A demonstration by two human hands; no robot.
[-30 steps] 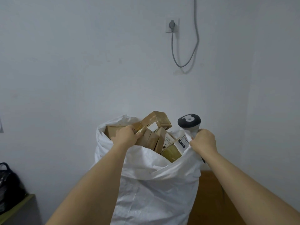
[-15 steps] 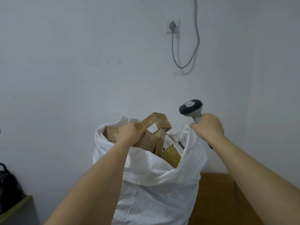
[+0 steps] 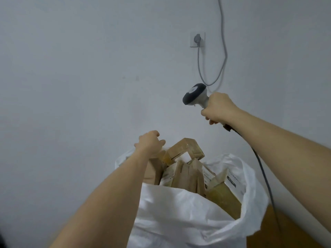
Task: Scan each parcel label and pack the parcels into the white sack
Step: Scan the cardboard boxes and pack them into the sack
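Observation:
The white sack [image 3: 179,212] stands open at the bottom centre, stuffed with several brown cardboard parcels. One taped parcel [image 3: 186,149] sticks up above the rest, and parcels with white labels [image 3: 231,181] lean on the right side. My left hand [image 3: 149,143] hovers at the sack's far left rim with curled fingers, its thumb close to the taped parcel; a hold is not visible. My right hand [image 3: 220,108] grips the handle of a grey barcode scanner [image 3: 195,93], raised above and right of the sack, head tilted left. The scanner's black cable [image 3: 265,176] hangs past the sack.
A pale wall fills the background, with a socket and plug [image 3: 198,39] and a looping grey cord [image 3: 223,51] above the scanner. A brown wooden surface [image 3: 286,230] lies at the lower right behind the sack.
My right hand has let go of the sack's right rim and lifted the scanner up and to the right. My left hand has risen from among the parcels to just above the far rim.

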